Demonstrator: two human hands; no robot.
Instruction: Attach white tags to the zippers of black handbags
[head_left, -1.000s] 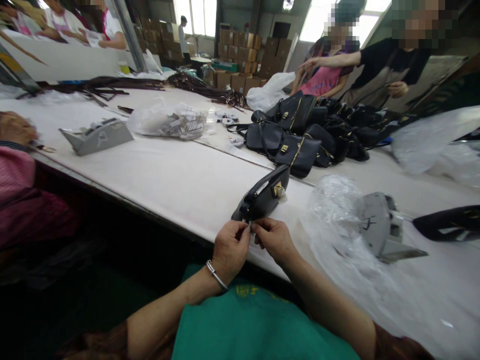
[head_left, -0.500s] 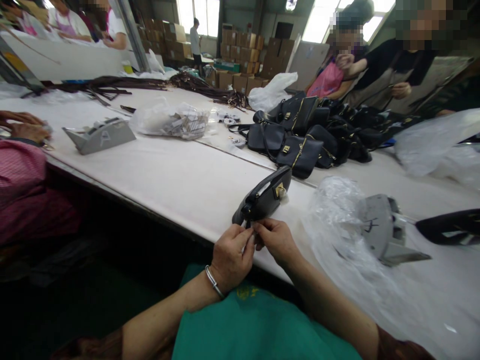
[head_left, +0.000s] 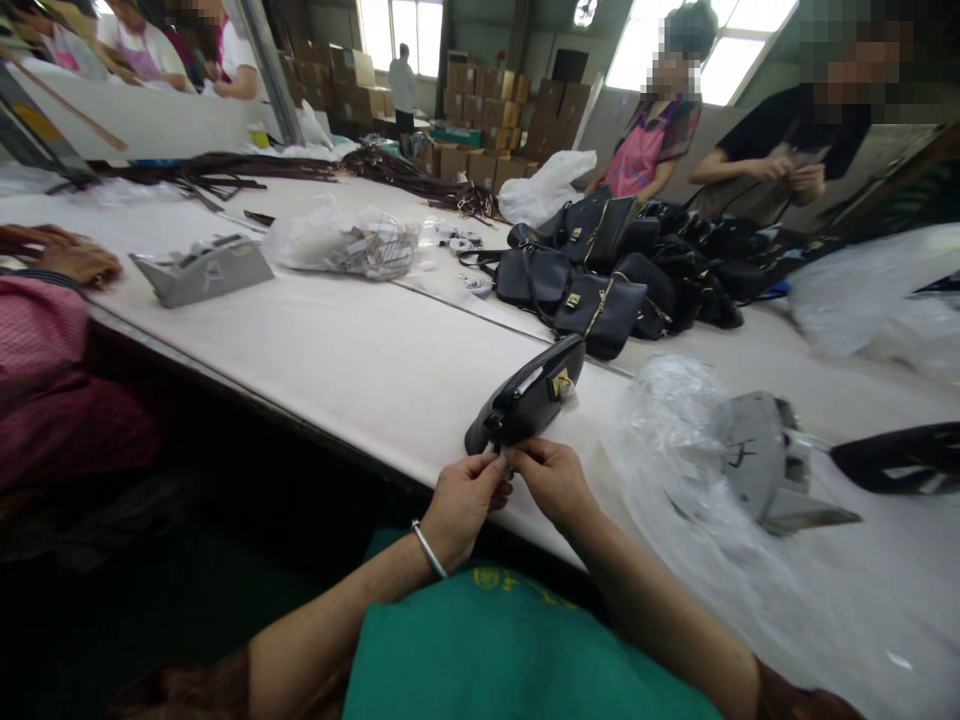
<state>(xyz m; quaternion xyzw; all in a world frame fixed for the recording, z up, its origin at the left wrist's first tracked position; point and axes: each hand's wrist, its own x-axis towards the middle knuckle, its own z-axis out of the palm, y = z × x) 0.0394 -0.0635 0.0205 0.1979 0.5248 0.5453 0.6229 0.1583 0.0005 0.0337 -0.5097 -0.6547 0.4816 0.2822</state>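
Note:
A black handbag [head_left: 529, 395] with a gold clasp stands at the near edge of the white table, its narrow end towards me. At that end my left hand [head_left: 463, 505] and my right hand [head_left: 551, 482] meet, fingertips pinched together. Between them shows a small whitish scrap [head_left: 504, 460], just below the bag's end fitting; its exact kind is too small to make out. A silver bangle [head_left: 428, 550] circles my left wrist. Pale wrapping covers part of the clasp.
Several black handbags [head_left: 592, 300] lie heaped beyond mine. Grey tape dispensers [head_left: 206, 272] stand left and right, the right one beside crumpled clear plastic [head_left: 667, 430]. A bag of small packets [head_left: 375, 245] lies mid-table. A co-worker's hand [head_left: 71, 258] rests at far left; others stand opposite.
My left hand has shifted slightly, its fingers less curled, still pinching at the bag's end. The handbag stays put. Across the table, co-workers have moved apart; the left co-worker's hand has slid right.

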